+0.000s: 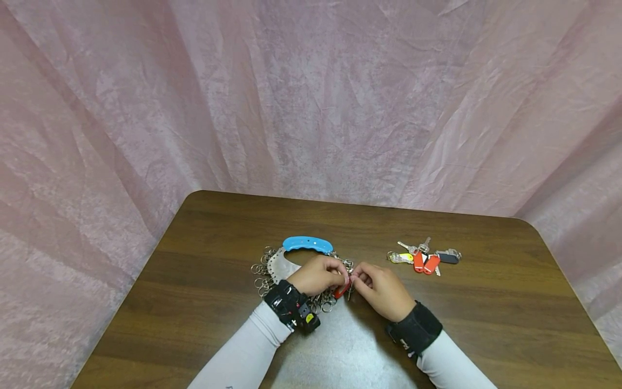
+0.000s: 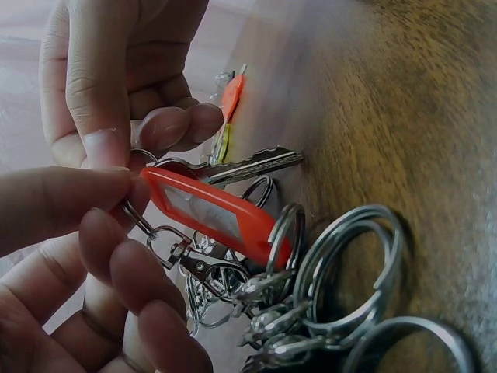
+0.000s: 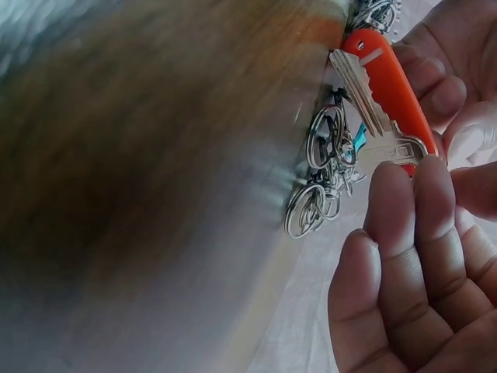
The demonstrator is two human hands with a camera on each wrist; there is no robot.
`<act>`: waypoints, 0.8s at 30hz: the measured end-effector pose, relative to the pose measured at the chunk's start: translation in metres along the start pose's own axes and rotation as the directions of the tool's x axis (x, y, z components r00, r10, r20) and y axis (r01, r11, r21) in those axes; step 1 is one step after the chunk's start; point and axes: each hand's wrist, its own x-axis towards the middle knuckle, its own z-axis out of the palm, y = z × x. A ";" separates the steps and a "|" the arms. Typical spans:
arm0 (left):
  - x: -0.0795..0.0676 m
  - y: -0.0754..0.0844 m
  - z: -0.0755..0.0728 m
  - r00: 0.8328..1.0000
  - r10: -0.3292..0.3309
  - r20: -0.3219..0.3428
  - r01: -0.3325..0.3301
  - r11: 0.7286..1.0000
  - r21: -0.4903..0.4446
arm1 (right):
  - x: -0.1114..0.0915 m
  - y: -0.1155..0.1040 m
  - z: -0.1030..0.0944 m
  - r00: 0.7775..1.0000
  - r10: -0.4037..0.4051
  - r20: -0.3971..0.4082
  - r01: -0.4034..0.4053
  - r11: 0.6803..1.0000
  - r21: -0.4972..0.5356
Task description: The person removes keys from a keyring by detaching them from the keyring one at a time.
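Observation:
In the head view, my left hand [image 1: 318,274] and right hand [image 1: 384,290] meet over the right end of a key holder with a blue handle [image 1: 307,243] and a pale metal plate [image 1: 280,267]. Snap hooks [image 2: 206,264] with split rings [image 2: 388,256] hang along its edge. My left fingers pinch a ring linked to one hook. Between the hands hang a red key tag [image 2: 225,214] and a silver key [image 3: 361,93]. My right fingertips pinch the small ring at the tag's end; the exact contact is partly hidden by fingers.
Right of the hands, a small pile of keys lies on the wooden table [image 1: 505,292], with red tags [image 1: 431,264], a yellow tag [image 1: 401,258] and a dark tag [image 1: 448,258]. A pink curtain [image 1: 340,108] hangs behind the table.

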 end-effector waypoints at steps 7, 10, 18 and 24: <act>0.000 0.000 0.000 1.000 0.005 0.000 -0.005 1.000 -0.005 | 0.000 0.000 0.000 0.999 0.035 -0.018 -0.035 0.999 -0.008; 0.000 0.000 0.000 1.000 0.007 -0.002 -0.007 1.000 -0.004 | 0.000 0.000 0.000 0.999 0.039 -0.024 -0.039 0.999 -0.012; 0.000 -0.001 -0.001 1.000 -0.025 0.003 0.025 0.999 0.024 | -0.001 0.001 0.000 1.000 -0.020 -0.012 0.021 0.999 0.028; 0.000 -0.001 -0.002 1.000 -0.025 0.005 0.024 0.999 0.046 | -0.001 0.002 0.002 0.997 -0.081 0.008 0.081 0.995 0.054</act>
